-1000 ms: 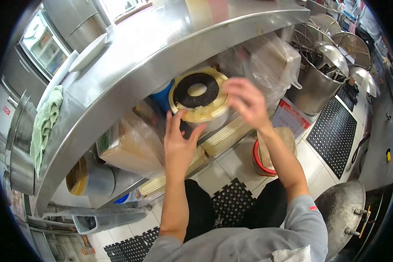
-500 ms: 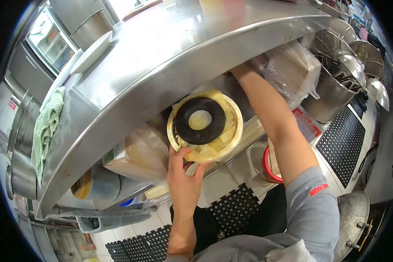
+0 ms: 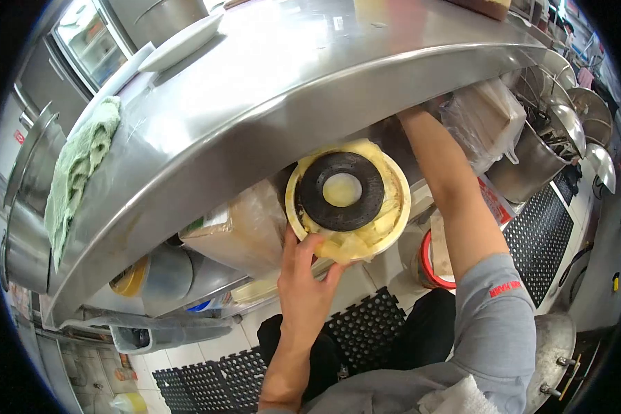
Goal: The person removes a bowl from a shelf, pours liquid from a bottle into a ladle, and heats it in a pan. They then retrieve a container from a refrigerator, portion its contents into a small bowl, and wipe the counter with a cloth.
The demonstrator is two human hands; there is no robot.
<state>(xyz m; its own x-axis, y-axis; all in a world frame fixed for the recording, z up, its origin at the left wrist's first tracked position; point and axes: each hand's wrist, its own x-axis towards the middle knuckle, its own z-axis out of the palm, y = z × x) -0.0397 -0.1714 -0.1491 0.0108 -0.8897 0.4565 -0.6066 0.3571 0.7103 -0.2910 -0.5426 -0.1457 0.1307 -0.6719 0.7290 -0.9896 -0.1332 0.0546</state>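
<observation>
My left hand grips the near rim of a round white bowl, fingers at its left side and thumb at the front. Yellow, soft-looking pieces fill the bowl, some bunched up close to my thumb. On top of them lies a black ring-shaped disc with a pale yellow patch showing through its hole. My right forearm reaches under the steel counter, to the right of the bowl. The counter's edge hides my right hand and whatever it may touch.
Plastic-wrapped boxes flank the bowl on the shelf, with another bagged box to the right. A metal pot holds utensils. A red-rimmed bucket stands below. Black perforated mats cover parts of the floor.
The view has shifted, so the counter, bowl and arms appear farther right. My left hand keeps its hold on the bowl, and my right hand is still under the counter.
</observation>
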